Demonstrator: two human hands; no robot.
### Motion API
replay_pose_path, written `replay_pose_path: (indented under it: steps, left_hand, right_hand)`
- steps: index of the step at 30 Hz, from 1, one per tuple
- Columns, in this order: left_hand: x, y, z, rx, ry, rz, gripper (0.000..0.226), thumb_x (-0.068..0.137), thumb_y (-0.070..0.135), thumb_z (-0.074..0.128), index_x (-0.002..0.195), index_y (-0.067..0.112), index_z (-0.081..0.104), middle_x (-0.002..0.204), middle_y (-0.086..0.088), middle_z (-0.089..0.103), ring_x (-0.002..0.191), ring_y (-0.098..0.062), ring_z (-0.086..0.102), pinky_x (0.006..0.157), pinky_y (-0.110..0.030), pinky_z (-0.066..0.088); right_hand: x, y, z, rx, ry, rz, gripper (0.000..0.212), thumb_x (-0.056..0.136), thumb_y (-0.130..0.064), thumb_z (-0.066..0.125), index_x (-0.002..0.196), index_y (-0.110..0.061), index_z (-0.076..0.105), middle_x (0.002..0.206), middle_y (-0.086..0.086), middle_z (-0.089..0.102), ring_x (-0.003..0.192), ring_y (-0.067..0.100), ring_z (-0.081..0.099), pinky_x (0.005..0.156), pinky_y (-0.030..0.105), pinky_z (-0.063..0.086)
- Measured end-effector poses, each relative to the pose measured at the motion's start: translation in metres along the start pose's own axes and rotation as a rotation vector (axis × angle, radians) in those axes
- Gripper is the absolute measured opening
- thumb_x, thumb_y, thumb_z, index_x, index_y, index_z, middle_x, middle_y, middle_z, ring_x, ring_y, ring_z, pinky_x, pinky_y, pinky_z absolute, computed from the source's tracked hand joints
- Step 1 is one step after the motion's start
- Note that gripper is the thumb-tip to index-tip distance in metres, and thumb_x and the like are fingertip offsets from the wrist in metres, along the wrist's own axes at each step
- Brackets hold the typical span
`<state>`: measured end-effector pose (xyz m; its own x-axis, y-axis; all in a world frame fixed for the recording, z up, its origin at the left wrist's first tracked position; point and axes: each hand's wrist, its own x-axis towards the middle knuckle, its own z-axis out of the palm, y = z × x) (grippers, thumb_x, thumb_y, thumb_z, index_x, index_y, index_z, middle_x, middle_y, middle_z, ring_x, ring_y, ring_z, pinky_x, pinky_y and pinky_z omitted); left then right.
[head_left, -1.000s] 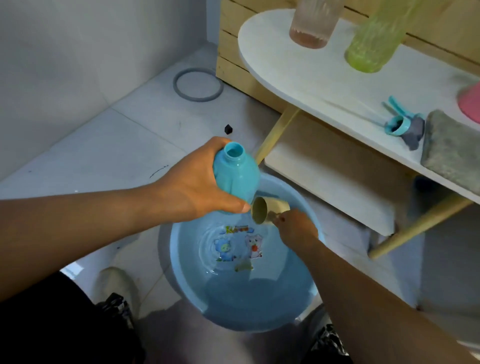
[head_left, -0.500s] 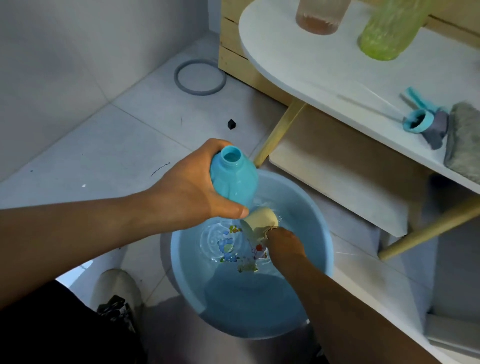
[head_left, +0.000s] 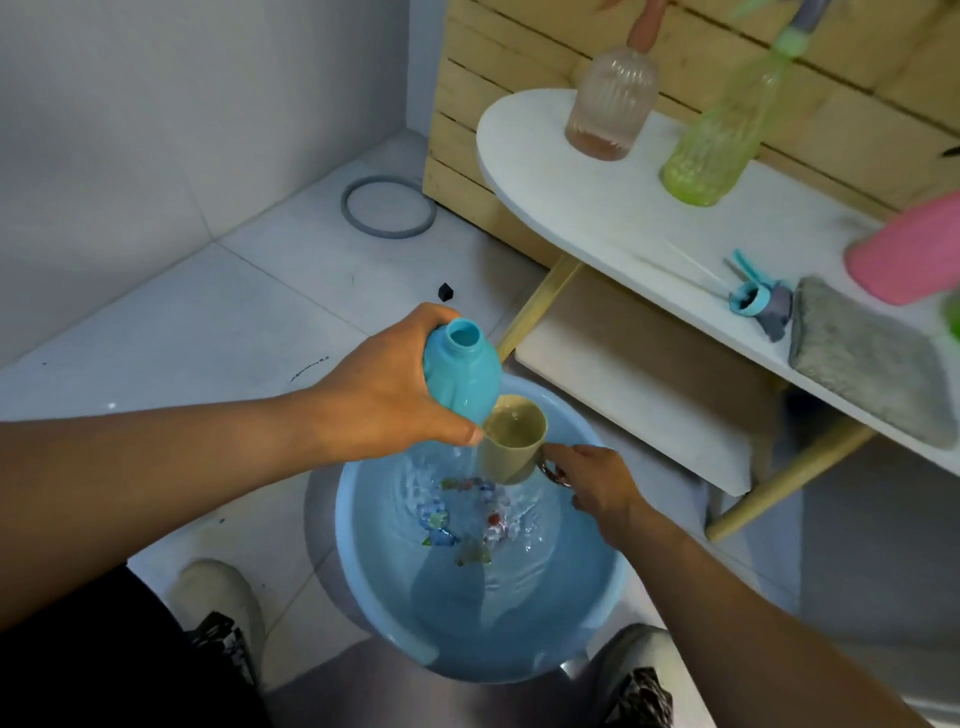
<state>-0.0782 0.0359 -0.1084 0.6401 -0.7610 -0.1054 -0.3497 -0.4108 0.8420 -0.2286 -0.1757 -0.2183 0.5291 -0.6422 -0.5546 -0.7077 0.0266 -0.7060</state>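
My left hand (head_left: 387, 392) grips a turquoise bottle (head_left: 462, 374) with no cap, its open mouth pointing up and away from me, above a light blue basin (head_left: 363, 587) of rippling water on the floor. My right hand (head_left: 592, 480) holds a beige cup (head_left: 511, 441) by its handle, just right of the bottle and above the water. The cup is upright and holds water; drops run off its base into the basin. Cartoon pictures show through the water on the basin's bottom.
A white shelf table (head_left: 597, 218) with wooden legs stands to the right, carrying a pink glass bottle (head_left: 610, 104), a green glass bottle (head_left: 719, 140), a turquoise cap (head_left: 750, 296), a grey cloth (head_left: 867, 369) and a pink object (head_left: 909, 254). A grey ring (head_left: 388, 207) lies on the tiled floor by the wall.
My right hand dipped the cup into the basin's water, then lifted it out upright and full, beside the bottle. The water now ripples. The left hand kept the bottle in place.
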Motion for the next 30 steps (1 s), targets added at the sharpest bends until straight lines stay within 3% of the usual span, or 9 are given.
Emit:
replay_pose_path:
  steps: [5, 11, 16, 21, 25, 27, 30]
  left_hand:
    - [-0.013, 0.006, -0.007, -0.007, 0.02, 0.024, 0.085, 0.057, 0.035, 0.098, 0.123, 0.04, 0.045, 0.11, 0.018, 0.058, 0.098, -0.004, 0.06, 0.074, -0.024, 0.054]
    - [-0.023, 0.014, -0.006, 0.014, -0.002, 0.028, 0.084, 0.056, 0.034, 0.098, 0.121, 0.041, 0.045, 0.108, 0.019, 0.057, 0.096, -0.005, 0.059, 0.072, -0.022, 0.05]
    - [-0.029, 0.021, -0.005, 0.034, -0.067, 0.042, 0.084, 0.058, 0.034, 0.097, 0.123, 0.041, 0.044, 0.108, 0.02, 0.056, 0.094, -0.002, 0.059, 0.066, -0.015, 0.046]
    - [-0.031, 0.021, -0.004, 0.028, -0.142, 0.049, 0.085, 0.057, 0.033, 0.098, 0.122, 0.044, 0.044, 0.107, 0.021, 0.058, 0.094, 0.001, 0.061, 0.065, -0.012, 0.048]
    - [-0.032, 0.019, -0.003, 0.054, -0.175, 0.05, 0.086, 0.056, 0.033, 0.099, 0.122, 0.046, 0.044, 0.106, 0.022, 0.06, 0.091, 0.01, 0.059, 0.064, -0.006, 0.047]
    - [-0.032, 0.018, -0.003, 0.077, -0.186, 0.05, 0.087, 0.057, 0.035, 0.098, 0.123, 0.047, 0.043, 0.107, 0.022, 0.059, 0.092, 0.006, 0.06, 0.064, -0.007, 0.047]
    - [-0.03, 0.017, -0.002, 0.09, -0.19, 0.045, 0.087, 0.058, 0.036, 0.098, 0.124, 0.046, 0.043, 0.107, 0.024, 0.058, 0.093, 0.006, 0.059, 0.063, -0.005, 0.046]
  right_hand:
    - [-0.047, -0.058, -0.04, 0.006, 0.07, -0.137, 0.031, 0.079, -0.032, 0.074, 0.062, -0.017, 0.053, 0.059, 0.0, 0.04, 0.062, 0.02, 0.032, 0.056, 0.031, 0.029]
    - [-0.105, -0.121, -0.074, -0.023, 0.102, -0.293, 0.026, 0.084, -0.04, 0.072, 0.079, -0.016, 0.062, 0.074, 0.006, 0.047, 0.071, 0.021, 0.037, 0.064, 0.034, 0.035]
    - [-0.142, -0.155, -0.09, -0.049, 0.137, -0.425, 0.026, 0.087, -0.034, 0.071, 0.075, -0.017, 0.056, 0.057, -0.005, 0.04, 0.056, 0.014, 0.028, 0.045, 0.02, 0.028]
    - [-0.154, -0.161, -0.093, -0.009, 0.145, -0.508, 0.029, 0.084, -0.035, 0.076, 0.08, -0.009, 0.062, 0.065, 0.002, 0.046, 0.061, 0.016, 0.031, 0.054, 0.028, 0.028]
    - [-0.154, -0.161, -0.088, -0.059, 0.137, -0.566, 0.067, 0.065, -0.054, 0.076, 0.083, 0.008, 0.059, 0.076, 0.01, 0.05, 0.071, 0.02, 0.034, 0.063, 0.035, 0.028]
    - [-0.154, -0.163, -0.085, -0.067, 0.139, -0.585, 0.063, 0.063, -0.055, 0.075, 0.076, 0.004, 0.059, 0.074, 0.011, 0.048, 0.071, 0.021, 0.032, 0.065, 0.038, 0.027]
    - [-0.152, -0.163, -0.083, -0.081, 0.142, -0.624, 0.049, 0.079, -0.04, 0.08, 0.069, 0.002, 0.055, 0.067, 0.011, 0.039, 0.065, 0.024, 0.028, 0.06, 0.037, 0.026]
